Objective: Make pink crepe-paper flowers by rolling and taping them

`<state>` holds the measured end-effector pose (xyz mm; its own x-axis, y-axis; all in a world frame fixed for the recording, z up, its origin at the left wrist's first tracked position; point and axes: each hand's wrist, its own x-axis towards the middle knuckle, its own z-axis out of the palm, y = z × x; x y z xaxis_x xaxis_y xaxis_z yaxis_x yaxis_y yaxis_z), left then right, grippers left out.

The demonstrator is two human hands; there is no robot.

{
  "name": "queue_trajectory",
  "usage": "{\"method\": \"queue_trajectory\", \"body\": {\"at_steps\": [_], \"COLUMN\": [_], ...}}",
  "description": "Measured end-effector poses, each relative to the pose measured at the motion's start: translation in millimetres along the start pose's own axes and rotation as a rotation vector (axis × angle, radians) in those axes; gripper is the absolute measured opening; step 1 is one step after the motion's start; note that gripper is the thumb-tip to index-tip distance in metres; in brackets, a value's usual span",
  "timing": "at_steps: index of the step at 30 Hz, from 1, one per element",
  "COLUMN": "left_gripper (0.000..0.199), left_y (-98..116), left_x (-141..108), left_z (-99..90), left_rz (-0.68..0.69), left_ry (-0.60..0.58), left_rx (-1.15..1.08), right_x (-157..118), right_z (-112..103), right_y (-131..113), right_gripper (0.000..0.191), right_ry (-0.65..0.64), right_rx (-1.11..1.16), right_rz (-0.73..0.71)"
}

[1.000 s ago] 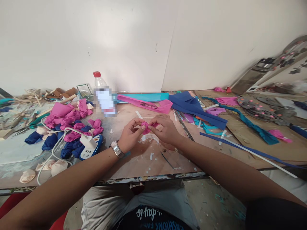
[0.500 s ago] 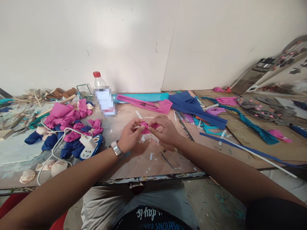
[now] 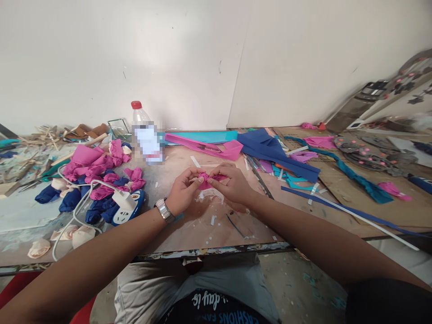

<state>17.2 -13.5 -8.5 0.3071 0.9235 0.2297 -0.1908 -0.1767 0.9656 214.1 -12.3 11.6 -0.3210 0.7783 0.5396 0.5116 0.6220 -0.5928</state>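
Bunched pink strip (image 3: 204, 175), pinched between thumbs and fingertips of left hand (image 3: 184, 192) and right hand (image 3: 233, 183), fingers curled nearly closed, over worktable (image 3: 192, 234).

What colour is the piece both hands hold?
The held piece is bright pink, clearest in the head view.

Behind our paint-stained worktable (image 3: 189, 237) we've an off-white wall (image 3: 189, 54) w/ a slanting seam (image 3: 239, 72), a few dk scuffs (image 3: 220, 67) & a soft, pale glare (image 3: 145, 36). Below the worktable: grey floor (image 3: 292, 292) w/ teal paint spots (image 3: 312, 285), plus part of a red seat (image 3: 15, 285) nr its left end, type unclear.
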Motion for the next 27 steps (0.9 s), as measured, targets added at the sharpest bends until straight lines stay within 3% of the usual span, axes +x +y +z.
{"method": "queue_trajectory", "body": {"at_steps": [14,22,27], "left_gripper": [0.035,0.034,0.039], "left_y": [-7.4,-3.8,-1.4], "left_x": [2.0,2.0,1.2], "left_z": [-4.4,-1.6,0.5], "left_rz": [0.072,0.046,0.015], "left_ry": [-0.004,0.032,0.012], "left_rx": [0.104,0.002,-0.053], "right_x": [-1.2,-0.6,1.0], "right_z": [2.3,1.2,1.1], "right_y": [5.6,2.6,2.5], "right_gripper": [0.018,0.014,0.022], "right_ry": [0.004,0.045,0.038], "right_rx": [-0.006,-0.011,-0.026], "right_rz": [-0.037,-0.089,-0.087]}}
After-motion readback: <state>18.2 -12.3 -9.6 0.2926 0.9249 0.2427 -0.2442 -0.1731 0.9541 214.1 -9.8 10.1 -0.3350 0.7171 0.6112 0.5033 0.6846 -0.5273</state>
